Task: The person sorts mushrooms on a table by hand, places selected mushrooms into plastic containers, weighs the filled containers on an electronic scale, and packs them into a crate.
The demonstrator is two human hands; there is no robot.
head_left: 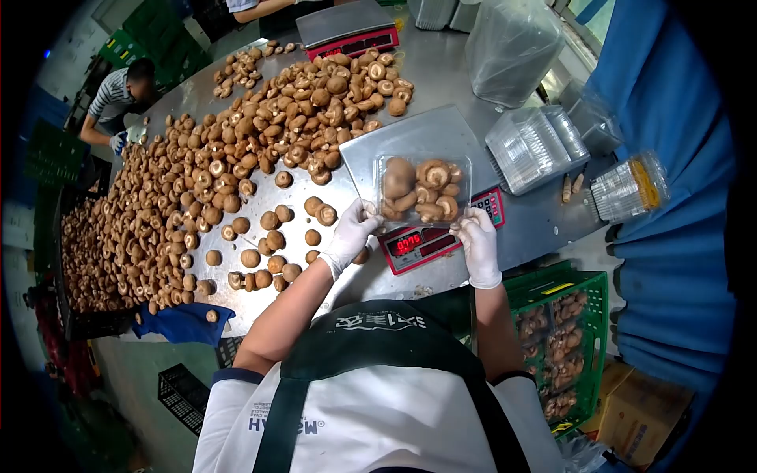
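A clear plastic punnet (465, 175) filled with shiitake mushrooms (434, 175) is at the metal pan (367, 154) of a red digital scale (441, 246), whose red digits are lit. Gloved in white, my left hand (352, 234) pinches the punnet's near left corner. At the near right corner my right hand (477, 243) has its thumb and fingers closed on the rim, in front of the scale's keypad. Whether the punnet rests on the pan or is slightly raised, I cannot tell. Several loose mushrooms (274, 240) lie on the steel table left of my left hand.
A large heap of shiitake mushrooms (213, 173) covers the table's left side. Stacked plastic punnets (528, 150) stand right of the scale. A green crate (595, 331) with filled packs is below right. Another scale (351, 35) and a co-worker (114, 98) are farther off.
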